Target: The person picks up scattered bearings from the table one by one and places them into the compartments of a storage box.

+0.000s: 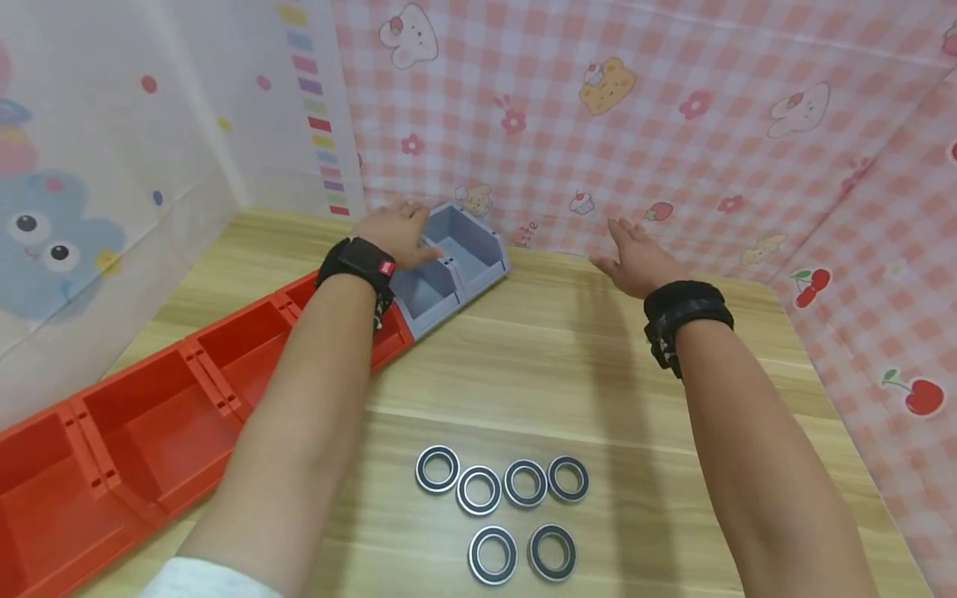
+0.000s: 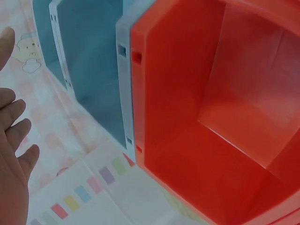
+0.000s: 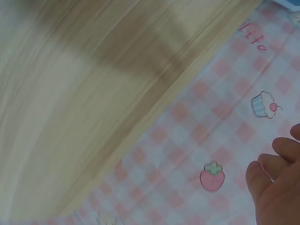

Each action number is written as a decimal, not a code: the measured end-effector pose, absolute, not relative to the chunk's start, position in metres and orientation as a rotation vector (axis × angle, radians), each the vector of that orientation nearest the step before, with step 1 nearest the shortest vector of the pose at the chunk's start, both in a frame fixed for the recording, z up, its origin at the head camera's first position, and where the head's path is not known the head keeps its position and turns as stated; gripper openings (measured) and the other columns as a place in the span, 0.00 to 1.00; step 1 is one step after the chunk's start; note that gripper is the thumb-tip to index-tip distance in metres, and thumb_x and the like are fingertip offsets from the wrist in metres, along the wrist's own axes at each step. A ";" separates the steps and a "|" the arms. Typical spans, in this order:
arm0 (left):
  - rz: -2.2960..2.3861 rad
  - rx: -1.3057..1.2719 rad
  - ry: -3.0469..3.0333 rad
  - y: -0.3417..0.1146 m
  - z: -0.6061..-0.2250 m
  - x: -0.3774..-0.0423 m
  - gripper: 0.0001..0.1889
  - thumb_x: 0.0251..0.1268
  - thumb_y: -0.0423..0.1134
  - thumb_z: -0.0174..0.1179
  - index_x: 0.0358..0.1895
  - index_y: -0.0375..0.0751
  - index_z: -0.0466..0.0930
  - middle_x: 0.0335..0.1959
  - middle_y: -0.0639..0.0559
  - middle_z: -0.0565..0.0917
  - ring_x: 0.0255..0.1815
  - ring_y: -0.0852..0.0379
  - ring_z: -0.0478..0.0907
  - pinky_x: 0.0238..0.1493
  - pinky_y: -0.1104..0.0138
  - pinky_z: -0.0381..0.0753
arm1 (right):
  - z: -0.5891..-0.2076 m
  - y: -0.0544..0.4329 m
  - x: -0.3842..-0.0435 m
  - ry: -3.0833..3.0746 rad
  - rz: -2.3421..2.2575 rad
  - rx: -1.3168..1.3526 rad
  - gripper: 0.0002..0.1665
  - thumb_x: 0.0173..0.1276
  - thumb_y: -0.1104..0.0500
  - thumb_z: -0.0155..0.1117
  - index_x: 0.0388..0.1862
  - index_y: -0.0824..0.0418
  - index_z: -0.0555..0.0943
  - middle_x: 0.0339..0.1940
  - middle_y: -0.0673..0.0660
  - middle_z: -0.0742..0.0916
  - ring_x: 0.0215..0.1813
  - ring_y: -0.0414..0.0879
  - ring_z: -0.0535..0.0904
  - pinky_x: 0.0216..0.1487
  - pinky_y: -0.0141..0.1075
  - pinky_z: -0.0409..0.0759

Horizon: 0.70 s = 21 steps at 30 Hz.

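In the head view my left hand (image 1: 394,233) reaches over the back end of the bin row, above the grey bins (image 1: 473,256), and holds nothing. Its fingers are spread apart in the left wrist view, where the hand (image 2: 11,154) appears beside the grey bins. My right hand (image 1: 641,262) hovers over the back of the table with fingers extended and nothing in its grasp. Several ball bearings (image 1: 478,490), ring-shaped with dark seals and metal rims, lie flat on the table between the forearms, well away from both hands.
A row of red bins (image 1: 153,419) runs diagonally along the left side, joined to the grey ones. Pink checked cloth (image 1: 650,100) hangs behind and to the right of the wooden table (image 1: 508,374). White printed cloth (image 1: 97,149) covers the left side.
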<state>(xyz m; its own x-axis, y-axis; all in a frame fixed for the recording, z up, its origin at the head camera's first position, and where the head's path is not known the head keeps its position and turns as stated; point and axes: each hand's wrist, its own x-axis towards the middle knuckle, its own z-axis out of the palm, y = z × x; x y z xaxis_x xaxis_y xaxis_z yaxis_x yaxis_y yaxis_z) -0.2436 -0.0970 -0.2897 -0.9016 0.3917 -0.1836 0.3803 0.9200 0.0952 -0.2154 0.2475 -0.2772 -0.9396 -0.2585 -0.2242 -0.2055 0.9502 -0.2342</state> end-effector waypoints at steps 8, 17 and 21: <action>0.092 0.590 2.880 -0.097 -0.291 -0.250 0.40 0.70 0.57 0.48 0.74 0.34 0.48 0.74 0.38 0.52 0.74 0.41 0.50 0.69 0.50 0.51 | -0.282 0.245 -0.215 2.828 -0.327 -0.395 0.44 0.76 0.43 0.42 0.77 0.65 0.38 0.76 0.68 0.43 0.76 0.63 0.34 0.69 0.58 0.43; 0.249 0.503 2.831 -0.113 -0.288 -0.253 0.38 0.69 0.56 0.50 0.74 0.37 0.53 0.70 0.39 0.64 0.69 0.42 0.61 0.64 0.48 0.60 | -0.279 0.242 -0.211 2.874 -0.403 -0.504 0.43 0.75 0.41 0.43 0.77 0.63 0.45 0.76 0.69 0.50 0.75 0.65 0.45 0.69 0.58 0.48; 0.219 0.433 2.881 -0.121 -0.290 -0.247 0.38 0.66 0.57 0.51 0.74 0.42 0.54 0.70 0.38 0.63 0.69 0.39 0.60 0.62 0.45 0.62 | -0.284 0.246 -0.208 2.890 -0.412 -0.528 0.40 0.75 0.44 0.45 0.76 0.64 0.49 0.75 0.68 0.54 0.74 0.64 0.50 0.68 0.57 0.51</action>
<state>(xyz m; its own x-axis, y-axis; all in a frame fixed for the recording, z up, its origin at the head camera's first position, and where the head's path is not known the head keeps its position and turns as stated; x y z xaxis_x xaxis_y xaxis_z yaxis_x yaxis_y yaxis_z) -0.2471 -0.1206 -0.2901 -0.9325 0.3053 -0.1931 0.2726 0.9454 0.1784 -0.2078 0.2459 -0.2836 -0.9218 -0.3684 -0.1208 -0.3199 0.8988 -0.2997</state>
